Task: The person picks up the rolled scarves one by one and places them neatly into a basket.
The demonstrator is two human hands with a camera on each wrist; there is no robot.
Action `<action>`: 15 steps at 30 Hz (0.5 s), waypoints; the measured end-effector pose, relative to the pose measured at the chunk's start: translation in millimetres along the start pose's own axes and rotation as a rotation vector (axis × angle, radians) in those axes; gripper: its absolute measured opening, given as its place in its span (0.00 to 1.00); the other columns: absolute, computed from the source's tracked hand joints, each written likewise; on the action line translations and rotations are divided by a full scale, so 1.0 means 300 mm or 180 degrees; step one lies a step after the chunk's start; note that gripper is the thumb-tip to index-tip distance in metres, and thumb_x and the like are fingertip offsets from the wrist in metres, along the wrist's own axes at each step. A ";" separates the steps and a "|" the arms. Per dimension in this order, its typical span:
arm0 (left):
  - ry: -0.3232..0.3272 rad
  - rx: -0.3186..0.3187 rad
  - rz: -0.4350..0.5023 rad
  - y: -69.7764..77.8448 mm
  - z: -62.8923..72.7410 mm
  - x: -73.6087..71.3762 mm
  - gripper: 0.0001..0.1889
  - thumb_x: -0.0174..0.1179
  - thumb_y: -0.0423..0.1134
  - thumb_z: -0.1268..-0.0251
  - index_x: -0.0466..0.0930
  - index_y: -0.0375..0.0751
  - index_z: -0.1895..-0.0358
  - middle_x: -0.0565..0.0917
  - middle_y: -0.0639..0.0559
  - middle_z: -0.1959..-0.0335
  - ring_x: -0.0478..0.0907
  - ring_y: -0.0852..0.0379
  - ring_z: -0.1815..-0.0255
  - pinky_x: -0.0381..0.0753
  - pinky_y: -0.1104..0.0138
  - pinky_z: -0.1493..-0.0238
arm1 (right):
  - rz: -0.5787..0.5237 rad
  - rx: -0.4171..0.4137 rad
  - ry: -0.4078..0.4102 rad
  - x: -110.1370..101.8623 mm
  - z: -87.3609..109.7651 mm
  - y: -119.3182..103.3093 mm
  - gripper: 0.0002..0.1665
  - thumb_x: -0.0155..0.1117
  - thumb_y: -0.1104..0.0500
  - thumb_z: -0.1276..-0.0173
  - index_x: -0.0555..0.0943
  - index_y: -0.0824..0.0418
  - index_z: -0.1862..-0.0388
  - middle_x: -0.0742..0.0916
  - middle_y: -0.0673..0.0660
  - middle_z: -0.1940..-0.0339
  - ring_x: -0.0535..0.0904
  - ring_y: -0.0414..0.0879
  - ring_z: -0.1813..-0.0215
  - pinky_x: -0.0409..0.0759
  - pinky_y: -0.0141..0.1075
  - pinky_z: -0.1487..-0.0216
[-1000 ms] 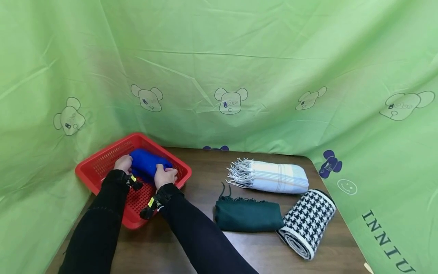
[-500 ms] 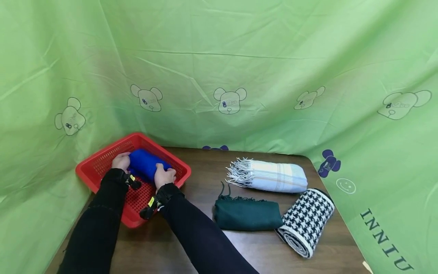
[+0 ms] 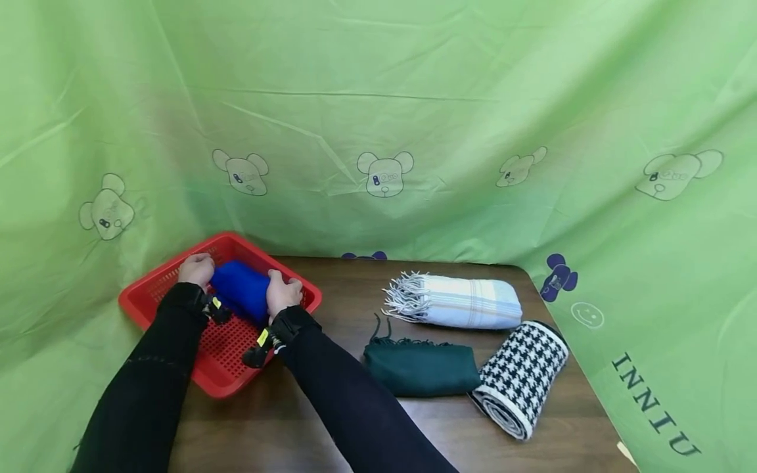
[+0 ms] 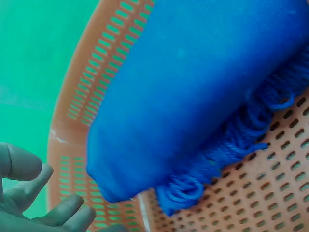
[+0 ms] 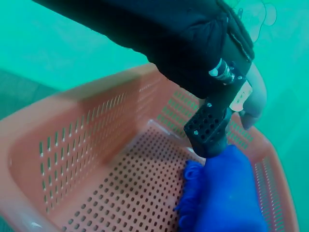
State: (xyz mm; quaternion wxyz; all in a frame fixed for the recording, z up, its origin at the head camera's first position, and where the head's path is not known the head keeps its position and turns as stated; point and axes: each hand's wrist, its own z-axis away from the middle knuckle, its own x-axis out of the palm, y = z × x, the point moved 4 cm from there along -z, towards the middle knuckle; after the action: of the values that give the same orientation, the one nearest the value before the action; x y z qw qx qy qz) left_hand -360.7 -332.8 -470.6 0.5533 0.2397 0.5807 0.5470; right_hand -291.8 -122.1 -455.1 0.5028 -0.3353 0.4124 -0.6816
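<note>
A folded blue scarf (image 3: 241, 289) with a twisted fringe lies in the red basket (image 3: 137, 299), toward its back wall. My left hand (image 3: 197, 269) is just off the scarf's left end, over the basket's back left side. In the left wrist view its loosely bent fingers (image 4: 63, 212) hold nothing, and a gap separates them from the blue cloth (image 4: 193, 96). At the scarf's other end is my right hand (image 3: 282, 294), relaxed, close beside the cloth and near the right rim. The right wrist view does not show this hand.
Right of the basket on the wooden table (image 3: 331, 289) lie a pale plaid fringed scarf (image 3: 470, 301), a dark green fringed scarf (image 3: 421, 369) and a rolled houndstooth scarf (image 3: 522, 378). A green printed curtain (image 3: 296, 112) hangs behind and along both sides.
My left hand has moved left and up, off the scarf's end. My right hand has let go of the other end. The scarf stays in the basket; the whole head view has shifted slightly.
</note>
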 end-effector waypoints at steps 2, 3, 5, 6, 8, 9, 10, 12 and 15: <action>0.0045 0.0088 -0.0058 0.026 0.004 -0.003 0.32 0.39 0.38 0.20 0.59 0.30 0.17 0.65 0.30 0.20 0.67 0.44 0.33 0.68 0.71 0.51 | -0.0024 0.0000 -0.0050 0.001 0.004 -0.005 0.33 0.63 0.45 0.25 0.71 0.61 0.29 0.77 0.60 0.35 0.76 0.54 0.56 0.82 0.45 0.55; 0.0083 0.0123 -0.0056 0.040 0.006 -0.003 0.31 0.39 0.38 0.20 0.61 0.30 0.18 0.67 0.30 0.22 0.69 0.45 0.35 0.69 0.72 0.52 | -0.0062 0.0002 -0.0066 0.001 0.005 -0.008 0.33 0.64 0.45 0.25 0.71 0.60 0.29 0.77 0.60 0.35 0.76 0.54 0.55 0.83 0.46 0.54; 0.0146 0.0184 -0.0053 0.063 0.008 -0.005 0.31 0.41 0.39 0.20 0.63 0.30 0.19 0.73 0.32 0.28 0.73 0.50 0.44 0.70 0.73 0.56 | -0.0123 0.0016 -0.0095 -0.001 0.009 -0.012 0.33 0.64 0.45 0.25 0.71 0.60 0.28 0.77 0.60 0.34 0.79 0.57 0.53 0.84 0.48 0.51; 0.0184 0.0224 -0.0050 0.075 0.010 -0.005 0.31 0.41 0.38 0.20 0.64 0.30 0.19 0.74 0.34 0.31 0.74 0.54 0.49 0.69 0.74 0.58 | -0.0171 0.0027 -0.0118 -0.003 0.011 -0.016 0.34 0.65 0.45 0.25 0.71 0.60 0.27 0.76 0.60 0.32 0.80 0.59 0.51 0.85 0.50 0.49; 0.0230 0.0295 -0.0026 0.101 0.017 -0.003 0.30 0.42 0.38 0.20 0.66 0.30 0.20 0.76 0.37 0.35 0.71 0.62 0.57 0.70 0.74 0.60 | -0.0293 0.0017 -0.0164 -0.008 0.016 -0.027 0.34 0.65 0.46 0.25 0.71 0.60 0.27 0.76 0.60 0.31 0.82 0.62 0.46 0.86 0.53 0.45; 0.0222 0.0333 -0.0053 0.115 0.021 -0.004 0.29 0.42 0.38 0.19 0.66 0.31 0.20 0.76 0.38 0.35 0.70 0.64 0.58 0.71 0.74 0.60 | -0.0357 0.0009 -0.0183 -0.011 0.020 -0.036 0.34 0.65 0.47 0.25 0.71 0.61 0.27 0.76 0.60 0.30 0.82 0.63 0.43 0.85 0.55 0.43; 0.0221 0.0375 -0.0080 0.129 0.026 -0.005 0.29 0.42 0.39 0.19 0.66 0.31 0.20 0.76 0.38 0.35 0.70 0.65 0.59 0.71 0.74 0.59 | -0.0424 0.0004 -0.0203 -0.013 0.024 -0.045 0.33 0.65 0.47 0.25 0.71 0.60 0.27 0.76 0.60 0.30 0.81 0.64 0.41 0.85 0.56 0.41; 0.0227 0.0432 -0.0116 0.159 0.038 -0.004 0.29 0.41 0.39 0.18 0.66 0.33 0.20 0.75 0.37 0.31 0.70 0.64 0.55 0.71 0.73 0.55 | -0.0559 -0.0019 -0.0255 -0.019 0.033 -0.067 0.31 0.64 0.48 0.24 0.71 0.60 0.29 0.76 0.60 0.30 0.80 0.63 0.36 0.84 0.58 0.38; 0.0155 0.0495 -0.0152 0.200 0.053 -0.006 0.30 0.40 0.41 0.17 0.64 0.35 0.18 0.72 0.36 0.27 0.71 0.58 0.49 0.71 0.70 0.52 | -0.0692 -0.0068 -0.0295 -0.022 0.039 -0.102 0.28 0.65 0.49 0.24 0.72 0.60 0.32 0.77 0.58 0.32 0.78 0.60 0.34 0.83 0.59 0.37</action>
State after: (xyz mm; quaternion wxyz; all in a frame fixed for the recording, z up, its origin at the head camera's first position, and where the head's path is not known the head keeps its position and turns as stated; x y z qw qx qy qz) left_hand -365.5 -311.3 -412.5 0.5316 0.2547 0.6403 0.4925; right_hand -292.5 -113.7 -422.7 0.4409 -0.4145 0.3571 -0.7115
